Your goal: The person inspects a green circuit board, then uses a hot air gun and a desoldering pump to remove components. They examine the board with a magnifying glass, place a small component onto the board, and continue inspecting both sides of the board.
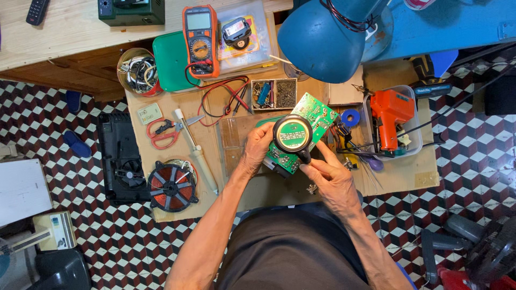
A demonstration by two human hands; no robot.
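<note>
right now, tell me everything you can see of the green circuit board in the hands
The flat green rectangular circuit board lies tilted diagonally over the brown cardboard-covered worktable, pale printed tracks facing up. The left hand grips its lower left edge. A round black-rimmed magnifying glass, held by the right hand, covers its middle and shows an enlarged green patch. Dark wires sit at its right end.

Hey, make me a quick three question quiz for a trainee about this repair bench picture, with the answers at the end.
1. True or false: the right hand holds a magnifying glass over the green circuit board.
2. Which hand grips the board's edge?
3. What lies left of the board: A) red-handled scissors, B) a hammer, C) a cup?

Key: 1 true; 2 the left hand; 3 A.
</note>
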